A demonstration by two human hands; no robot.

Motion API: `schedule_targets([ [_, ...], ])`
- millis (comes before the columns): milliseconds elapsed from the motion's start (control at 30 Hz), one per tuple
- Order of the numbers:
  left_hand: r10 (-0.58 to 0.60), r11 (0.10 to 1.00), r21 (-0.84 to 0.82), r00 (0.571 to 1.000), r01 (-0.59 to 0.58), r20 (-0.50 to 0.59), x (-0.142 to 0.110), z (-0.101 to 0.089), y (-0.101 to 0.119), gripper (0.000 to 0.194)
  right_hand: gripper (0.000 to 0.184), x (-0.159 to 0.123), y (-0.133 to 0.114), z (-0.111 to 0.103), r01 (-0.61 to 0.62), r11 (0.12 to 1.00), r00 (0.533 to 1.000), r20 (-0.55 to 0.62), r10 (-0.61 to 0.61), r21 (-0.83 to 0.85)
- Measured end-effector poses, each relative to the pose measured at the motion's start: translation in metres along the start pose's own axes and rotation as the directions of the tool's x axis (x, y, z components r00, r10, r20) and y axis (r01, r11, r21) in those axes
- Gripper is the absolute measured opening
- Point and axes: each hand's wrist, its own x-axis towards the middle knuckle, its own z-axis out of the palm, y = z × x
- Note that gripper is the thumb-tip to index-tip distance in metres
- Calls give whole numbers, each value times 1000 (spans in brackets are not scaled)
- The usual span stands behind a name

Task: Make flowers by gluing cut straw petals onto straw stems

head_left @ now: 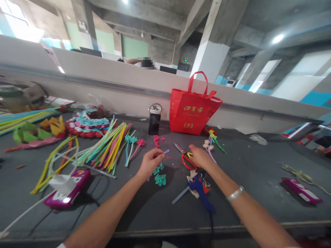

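Note:
My left hand (151, 161) is closed in a pinch on a small purple piece (166, 151), held just above the dark table (258, 172). My right hand (198, 155) is curled over the red handles of a pair of scissors (184, 155), whose blades point up and left; a yellow stem shows at the fingers. Small teal folded pieces (159, 176) lie below my left hand. A blue glue gun (200, 190) lies under my right forearm, which wears a silver bracelet (235, 194).
A bundle of coloured stems (108, 146) fans out at left beside a flower wreath (89, 124). A dark bottle (154, 119) and a red tote bag (192, 110) stand at the back. Purple packets (68, 187) (302, 190) lie at both sides. Finished small flowers (212, 141) lie near the bag.

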Motion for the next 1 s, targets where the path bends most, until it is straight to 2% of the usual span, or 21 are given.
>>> schedule_targets([
  [67, -13, 1000, -22, 1000, 13, -7, 0, -2, 3, 20, 31, 22, -1, 13, -21, 999, 993, 119, 16, 35],
  [167, -37, 998, -57, 999, 37, -6, -1, -4, 8, 20, 34, 36, 3, 26, -62, 991, 974, 224, 35, 115],
  [267, -65, 993, -95, 998, 65, 11, -4, -3, 14, 22, 33, 36, 6, 29, -142, 963, 964, 253, 82, 230],
  [367, -89, 988, -122, 995, 93, 34, -9, 1, 27, 24, 28, 24, 2, 20, -221, 884, 959, 256, 120, 412],
  [433, -103, 986, -127, 993, 109, 56, -16, 1, 43, 25, 28, 7, -3, 7, -235, 790, 959, 266, 95, 566],
  [533, -146, 984, -87, 983, 156, 113, -37, -3, 76, 26, 36, -36, -14, -19, -180, 618, 971, 239, -14, 765],
  [600, -134, 990, -20, 987, 136, 91, -58, -9, 100, 25, 37, -73, -23, -36, -134, 510, 973, 210, -95, 850],
  [633, -125, 992, 14, 988, 124, 87, -70, -11, 111, 25, 36, -92, -26, -42, -117, 382, 972, 185, -145, 917],
  [667, -114, 993, 39, 991, 111, 68, -82, -14, 120, 26, 34, -111, -29, -47, -121, 294, 968, 179, -179, 948],
  [733, -118, 989, 100, 992, 113, 49, -107, -17, 136, 25, 42, -148, -32, -51, -127, 221, 956, 179, -232, 967],
  [767, -128, 985, 125, 991, 122, 36, -119, -18, 142, 26, 49, -165, -32, -51, -95, 212, 952, 151, -265, 973],
  [833, -112, 985, 139, 993, 106, 32, -142, -19, 150, 25, 54, -195, -28, -48, 7, 264, 958, 69, -278, 964],
  [933, -87, 984, 162, 995, 79, 44, -173, -16, 158, 23, 48, -232, -19, -48, 267, 505, 941, -110, -319, 820],
  [1000, -85, 980, 182, 995, 75, 51, -191, -12, 162, 21, 42, -251, -15, -55, 368, 657, 918, -146, -368, 658],
])
